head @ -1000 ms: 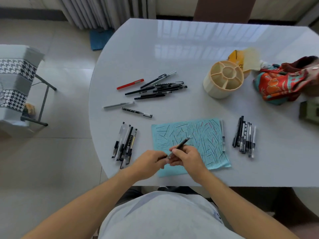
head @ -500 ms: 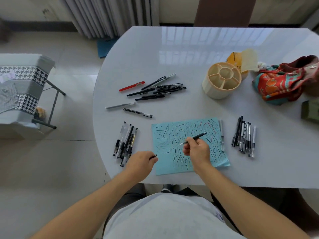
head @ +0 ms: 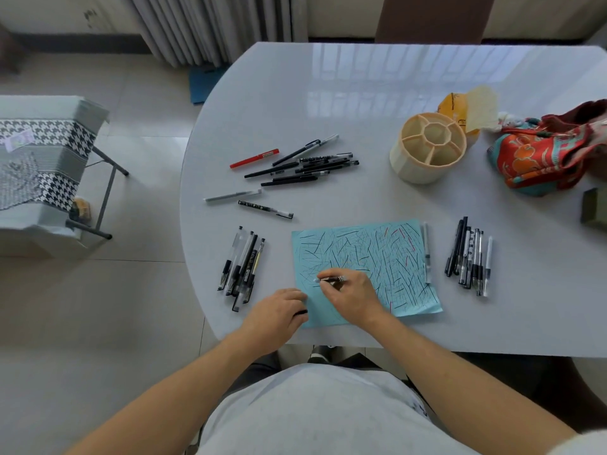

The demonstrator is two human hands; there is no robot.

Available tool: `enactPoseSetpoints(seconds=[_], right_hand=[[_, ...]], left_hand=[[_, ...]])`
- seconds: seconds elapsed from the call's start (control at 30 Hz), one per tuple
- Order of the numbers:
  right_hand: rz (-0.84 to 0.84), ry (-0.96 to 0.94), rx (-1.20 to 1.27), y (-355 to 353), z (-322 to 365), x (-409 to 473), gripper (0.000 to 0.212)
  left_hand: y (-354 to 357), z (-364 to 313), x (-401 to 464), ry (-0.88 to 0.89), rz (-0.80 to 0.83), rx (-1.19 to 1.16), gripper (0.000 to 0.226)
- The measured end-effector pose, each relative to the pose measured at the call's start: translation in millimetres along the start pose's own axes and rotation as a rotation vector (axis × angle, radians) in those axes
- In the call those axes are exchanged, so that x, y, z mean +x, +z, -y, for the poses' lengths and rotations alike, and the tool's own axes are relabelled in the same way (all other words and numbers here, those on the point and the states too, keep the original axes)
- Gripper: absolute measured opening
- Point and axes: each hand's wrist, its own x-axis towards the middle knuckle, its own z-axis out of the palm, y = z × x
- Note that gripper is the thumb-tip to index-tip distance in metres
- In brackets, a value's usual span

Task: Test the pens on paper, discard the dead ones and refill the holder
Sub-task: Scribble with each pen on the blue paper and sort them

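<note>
On the blue paper (head: 377, 257), right hand (head: 353, 295) pinches a pen (head: 330, 280); left hand (head: 276, 315) grips its cap (head: 300, 312).

Your grey table (head: 377, 103) carries blue paper (head: 387, 254), empty holder (head: 427, 149), three pen groups (head: 241, 267) (head: 305, 164) (head: 469, 257), patterned cloth (head: 542, 159).

We note soft, even daylight; window glare reflects on the far half of the table (head: 394, 93). Shadows are faint. Wide-angle distortion bows the frame edges; focus is sharp centrally.
</note>
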Motion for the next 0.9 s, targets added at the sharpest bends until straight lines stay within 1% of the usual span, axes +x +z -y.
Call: enactPoseSetpoints(seconds=[0.07, 0.17, 0.23, 0.3, 0.4, 0.5, 0.7, 0.9], right_hand=[[-0.017, 0.005, -0.021, -2, 0, 1, 0.013], [-0.104, 0.075, 0.017, -11, 0, 5, 0.01], [-0.13, 0.131, 0.095, -18, 1, 6, 0.009], [-0.143, 0.187, 0.247, -22, 3, 3, 0.008], [-0.09, 0.226, 0.494, -27, 8, -7, 0.005], [0.004, 0.243, 0.634, -26, 12, -18, 0.005], [0.083, 0.254, 0.684, -20, 17, -28, 0.007], [0.071, 0.25, 0.642, -14, 19, -31, 0.003]], left_hand=[[0, 0, 0, -0.016, 0.011, -0.009, 0.03], [-1, 0, 0, -0.041, 0.036, -0.025, 0.03], [-1, 0, 1, -0.06, 0.043, -0.033, 0.031], [-2, -1, 2, -0.088, 0.037, -0.056, 0.031], [-6, -5, 4, -0.148, -0.003, -0.123, 0.03], [-10, -10, 7, -0.162, -0.044, -0.16, 0.028], [-14, -20, 11, -0.173, -0.021, -0.162, 0.024], [-16, -24, 17, -0.196, 0.003, -0.119, 0.025]])
